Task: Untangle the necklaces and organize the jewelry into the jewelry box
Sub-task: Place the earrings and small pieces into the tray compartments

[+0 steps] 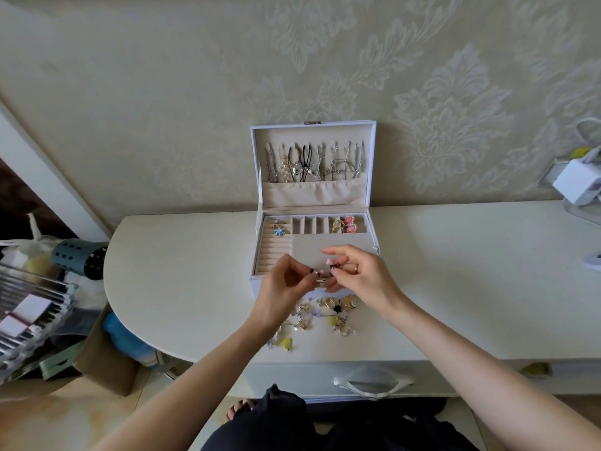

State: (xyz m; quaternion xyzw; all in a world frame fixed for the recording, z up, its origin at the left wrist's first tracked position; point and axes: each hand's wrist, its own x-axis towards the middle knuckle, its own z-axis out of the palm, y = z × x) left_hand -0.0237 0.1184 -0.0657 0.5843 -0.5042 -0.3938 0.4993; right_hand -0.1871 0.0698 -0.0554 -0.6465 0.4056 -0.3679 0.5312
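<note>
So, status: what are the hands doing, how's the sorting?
Left hand and right hand both pinch small pink-and-dark trinket above open white jewelry box. Necklaces hung in lid. Loose jewellery pile waits on white table. Nothing blocking.

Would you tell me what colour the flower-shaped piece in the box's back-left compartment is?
The flower-shaped piece is light blue, clearest in the head view.
</note>
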